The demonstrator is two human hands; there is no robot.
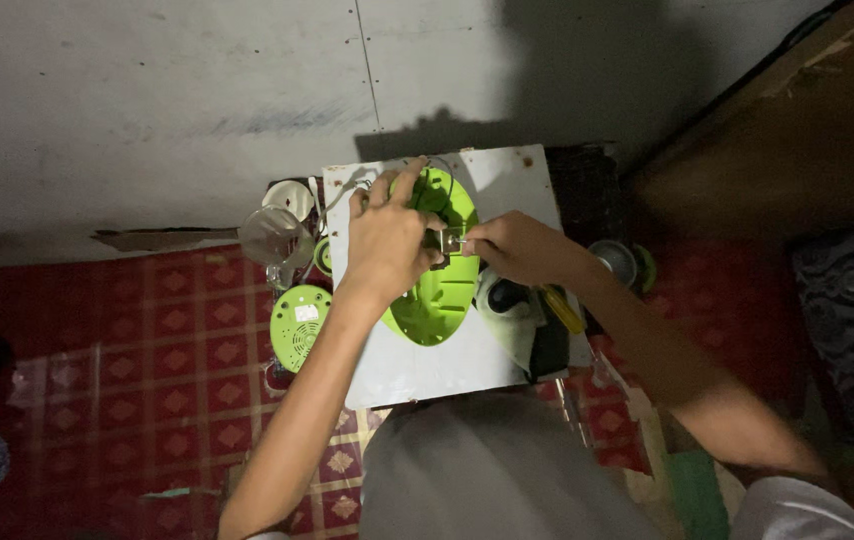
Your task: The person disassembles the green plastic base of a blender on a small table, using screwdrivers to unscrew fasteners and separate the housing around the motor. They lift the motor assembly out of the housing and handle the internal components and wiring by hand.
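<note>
The left hand (384,243) clamps the green housing (437,290) on the white board (507,190); the right hand (517,245) pinches a small metal part (447,240) at its middle; the tilted housing could slip, and the part could drop among the pieces beside it, like the green disc (300,327).

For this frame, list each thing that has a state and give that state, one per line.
green housing: open, hollow side up, lying on the white board
left hand: gripping the housing's upper part
right hand: pinching a small metal part at the housing
round green cover: detached, flat on the mat beside the board
yellow-handled tool: lying unused by the right wrist
clear cup: on its side, too dim to confirm
</note>
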